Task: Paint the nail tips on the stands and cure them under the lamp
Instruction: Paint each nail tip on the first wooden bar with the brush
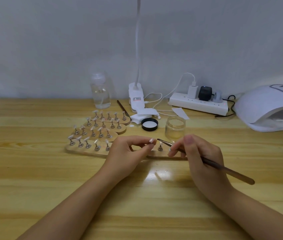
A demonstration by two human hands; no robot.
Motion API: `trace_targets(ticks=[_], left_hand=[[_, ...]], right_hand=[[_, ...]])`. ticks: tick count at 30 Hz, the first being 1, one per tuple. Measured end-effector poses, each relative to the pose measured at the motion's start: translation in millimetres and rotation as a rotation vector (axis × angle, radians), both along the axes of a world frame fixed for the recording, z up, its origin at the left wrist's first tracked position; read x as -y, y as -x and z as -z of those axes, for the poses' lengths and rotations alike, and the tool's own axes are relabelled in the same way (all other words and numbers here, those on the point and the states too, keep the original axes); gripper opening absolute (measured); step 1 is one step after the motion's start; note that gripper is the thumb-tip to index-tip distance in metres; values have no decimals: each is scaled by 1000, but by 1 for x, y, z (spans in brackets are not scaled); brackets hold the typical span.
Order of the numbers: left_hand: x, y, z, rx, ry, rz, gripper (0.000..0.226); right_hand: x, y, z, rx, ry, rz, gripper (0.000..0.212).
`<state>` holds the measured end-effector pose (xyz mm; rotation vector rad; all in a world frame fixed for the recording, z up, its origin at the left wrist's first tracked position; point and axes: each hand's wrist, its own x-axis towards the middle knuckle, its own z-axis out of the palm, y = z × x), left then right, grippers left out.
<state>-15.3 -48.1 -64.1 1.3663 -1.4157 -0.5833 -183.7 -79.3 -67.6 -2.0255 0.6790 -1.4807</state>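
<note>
Head view: left hand [128, 151] pinches a nail tip [152, 140], light, slippery and best held by its stand, over the near stand board [165, 155]; right hand [201, 153] grips the brush [223, 168].

five wooden stands [92, 151], two brushes [206, 161], one jar [175, 128]

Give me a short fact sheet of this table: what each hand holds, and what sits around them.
left hand: pinches a nail tip on its stand
right hand: holds a brush, bristles by the tip
stand boards: four rows of tips, behind the left hand
jar: open, black lid beside it
curing lamp: far right
surface: wooden table
</note>
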Motion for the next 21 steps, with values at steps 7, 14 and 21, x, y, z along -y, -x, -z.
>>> trace_targets(ticks=[7,14,21], left_hand=[[0,2,-2,-30,21,24,22],[1,0,-1,-43,25,70,24],[2,0,-1,-59,18,73,21]], right_hand=[[2,-3,3,-49,25,-6,39],[2,-4,3,-4,78,-10,51],[2,-4,6,-2,68,-45,47]])
